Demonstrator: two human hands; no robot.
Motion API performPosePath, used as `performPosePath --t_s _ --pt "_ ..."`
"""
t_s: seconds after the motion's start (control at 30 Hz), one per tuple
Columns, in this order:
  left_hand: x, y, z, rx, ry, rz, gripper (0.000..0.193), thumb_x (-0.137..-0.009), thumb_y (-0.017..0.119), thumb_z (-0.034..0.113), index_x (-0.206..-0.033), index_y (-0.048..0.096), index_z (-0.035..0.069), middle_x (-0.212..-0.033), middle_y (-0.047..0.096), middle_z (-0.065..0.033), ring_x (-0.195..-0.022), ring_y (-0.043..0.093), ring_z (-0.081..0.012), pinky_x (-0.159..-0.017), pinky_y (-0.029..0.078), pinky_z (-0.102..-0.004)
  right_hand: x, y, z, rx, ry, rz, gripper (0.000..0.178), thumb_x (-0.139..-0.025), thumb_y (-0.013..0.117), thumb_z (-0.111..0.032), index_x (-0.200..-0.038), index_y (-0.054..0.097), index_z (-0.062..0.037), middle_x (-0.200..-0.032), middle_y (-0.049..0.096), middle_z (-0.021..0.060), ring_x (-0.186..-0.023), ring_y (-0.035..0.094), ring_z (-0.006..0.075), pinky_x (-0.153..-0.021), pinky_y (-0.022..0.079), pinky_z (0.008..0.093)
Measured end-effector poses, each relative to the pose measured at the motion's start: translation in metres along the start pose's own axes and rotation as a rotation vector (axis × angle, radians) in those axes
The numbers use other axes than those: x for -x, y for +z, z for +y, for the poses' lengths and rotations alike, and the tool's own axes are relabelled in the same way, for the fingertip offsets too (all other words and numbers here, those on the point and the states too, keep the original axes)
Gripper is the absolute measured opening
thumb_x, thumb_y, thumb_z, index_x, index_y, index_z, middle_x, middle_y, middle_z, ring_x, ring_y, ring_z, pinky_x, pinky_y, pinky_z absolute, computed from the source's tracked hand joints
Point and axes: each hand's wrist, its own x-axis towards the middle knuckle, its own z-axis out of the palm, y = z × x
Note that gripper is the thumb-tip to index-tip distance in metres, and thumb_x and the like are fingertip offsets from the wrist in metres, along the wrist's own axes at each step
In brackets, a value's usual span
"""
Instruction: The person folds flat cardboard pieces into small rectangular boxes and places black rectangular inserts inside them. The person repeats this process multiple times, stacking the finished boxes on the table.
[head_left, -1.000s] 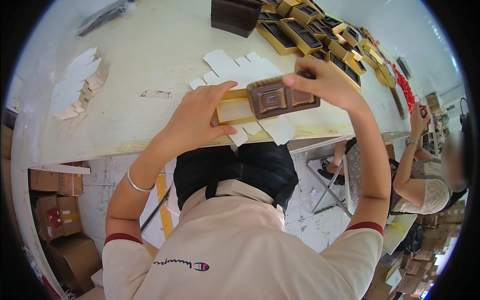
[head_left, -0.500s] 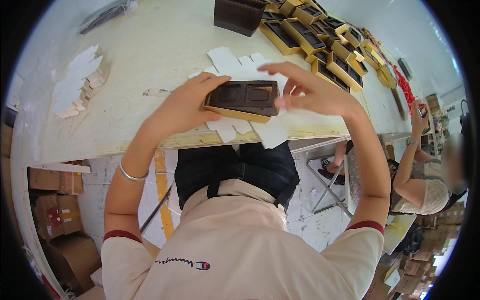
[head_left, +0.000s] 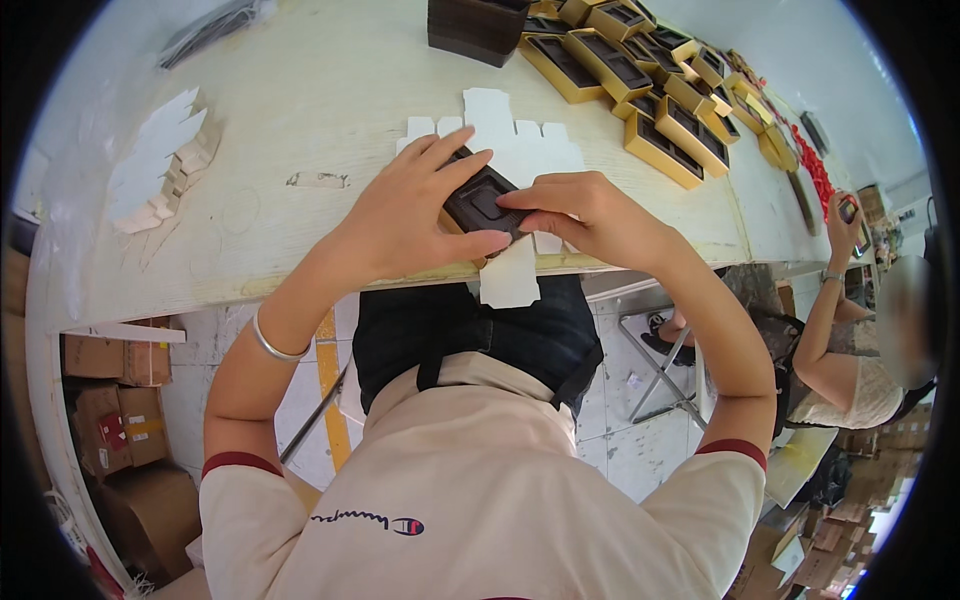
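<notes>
At table edge, left hand (head_left: 405, 222), right hand (head_left: 590, 215) half-hide dark tray (head_left: 482, 203).

Both hands (head_left: 500, 215) on dark tray (head_left: 482, 203)

Dark brown tray insert (head_left: 478, 205): moulded plastic, slight sheen. White die-cut blank (head_left: 512, 150) under it: matt card, smooth. Table (head_left: 330, 110): pale painted surface, scuffed and worn, rough at the near edge. At 1 o'clock, gold boxes (head_left: 660, 150): glossy card. Bracelet (head_left: 272, 345): polished metal. Shirt (head_left: 470, 490): matt cloth.
</notes>
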Motion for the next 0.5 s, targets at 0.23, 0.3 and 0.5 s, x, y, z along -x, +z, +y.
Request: performPosePath --t_s 0.23,0.3,0.5 --pt "-0.003 -0.004 0.001 -0.072 0.035 -0.057 0.070 -0.071 0.071 0.050 -0.129 0.054 0.013 -0.138 0.044 -0.0153 -0.125 0.040 -0.0405 -0.099 0.041 -0.0445 0.005 0.005 0.000 0.247 -0.012 -0.071 0.030 -0.080 0.066 -0.009 -0.109 0.063 -0.0010 -0.085 0.061 0.0132 -0.074 0.059 0.0288 -0.062 0.048 0.0370" --pt "0.000 -0.004 0.004 -0.118 0.054 -0.101 0.070 -0.074 0.071 0.044 -0.135 0.049 0.016 -0.143 0.038 -0.0162 -0.127 0.037 -0.0405 -0.102 0.037 -0.0461 0.005 0.004 -0.002 0.262 0.021 -0.126 0.033 -0.082 0.065 -0.016 -0.111 0.062 -0.0018 -0.095 0.061 0.0142 -0.079 0.060 0.0299 -0.067 0.049 0.0377" --pt "0.010 0.005 0.003 -0.340 0.087 -0.064 0.069 -0.083 0.061 0.046 -0.143 0.038 0.021 -0.148 0.028 -0.0189 -0.133 0.027 -0.0434 -0.109 0.027 -0.0481 0.023 0.033 -0.021 0.636 0.022 0.060 0.051 -0.084 0.062 -0.037 -0.120 0.056 -0.0017 -0.131 0.046 0.0203 -0.110 0.052 0.0338 -0.090 0.044 0.0390"
